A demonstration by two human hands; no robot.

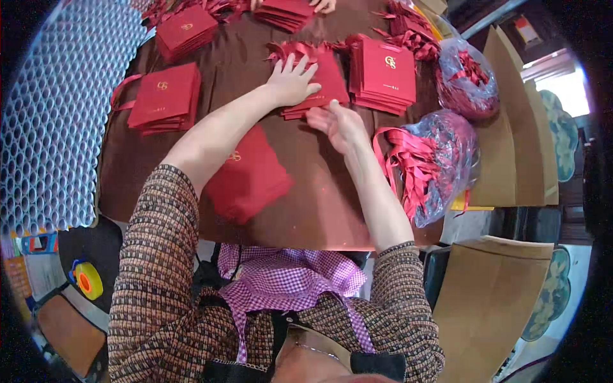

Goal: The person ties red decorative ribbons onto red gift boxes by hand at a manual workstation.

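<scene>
My left hand (294, 83) lies with its fingers spread on a stack of red bags (327, 80) near the middle of the table. At the stack's near right corner is my right hand (338, 124), its fingers apart and the palm turned partly up. Red ribbon handles show at the far side of this stack. Below my left forearm lies a red bag pile (249, 179), partly covered by the arm. A neat stack of red bags with gold print (386, 73) stands right of my hands, and another stack (163, 96) is to the left.
Clear plastic bags of red ribbons (440, 159) sit at the right edge, beside cardboard boxes (511, 127). Blue patterned sheeting (57, 115) covers the left side. Another person's hands (324, 6) touch red bags at the far edge. Yellow tape (88, 281) is lower left.
</scene>
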